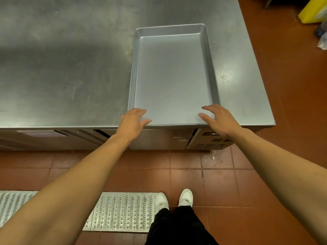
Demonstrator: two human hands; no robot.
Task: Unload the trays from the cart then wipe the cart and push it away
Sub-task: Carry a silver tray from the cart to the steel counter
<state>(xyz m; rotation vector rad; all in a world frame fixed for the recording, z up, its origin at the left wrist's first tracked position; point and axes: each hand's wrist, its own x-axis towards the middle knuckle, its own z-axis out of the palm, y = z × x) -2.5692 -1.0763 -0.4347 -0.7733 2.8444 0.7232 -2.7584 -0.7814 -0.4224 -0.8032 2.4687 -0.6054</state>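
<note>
An empty grey metal tray lies flat on the steel counter, its near edge level with the counter's front edge. My left hand is at the tray's near left corner, fingers loosely spread over the rim. My right hand is at the near right corner, fingers spread and slightly bent above the rim. Neither hand grips the tray. No cart is in view.
The counter ends at the right beside red tiled floor. A yellow container and a plastic bag sit on the floor at the far right. A metal floor grate runs by my feet.
</note>
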